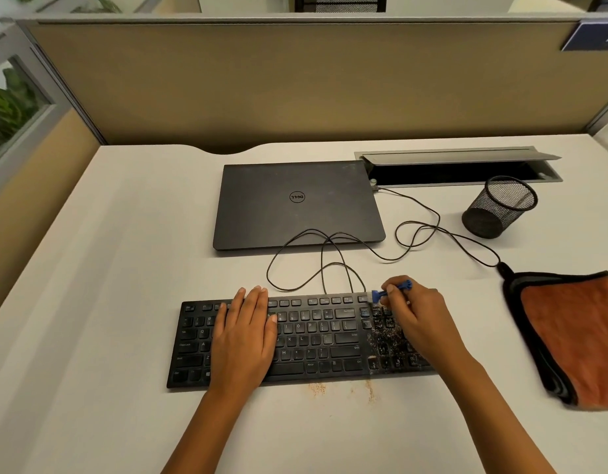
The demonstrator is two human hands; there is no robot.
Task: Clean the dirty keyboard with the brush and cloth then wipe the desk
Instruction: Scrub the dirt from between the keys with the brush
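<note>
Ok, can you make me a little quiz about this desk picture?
1. True or false: the laptop is open.
2. Which hand holds the brush: A left, B right?
3. What lies flat on the keyboard?

Key: 1 false, it is shut. 2 B, the right hand pinches it. 3 the left hand.

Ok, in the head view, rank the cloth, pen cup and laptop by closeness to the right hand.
From the right hand:
1. Cloth, to its right on the desk.
2. Laptop, behind it, to the left.
3. Pen cup, behind it, to the right.
Laptop and pen cup are nearly level.
</note>
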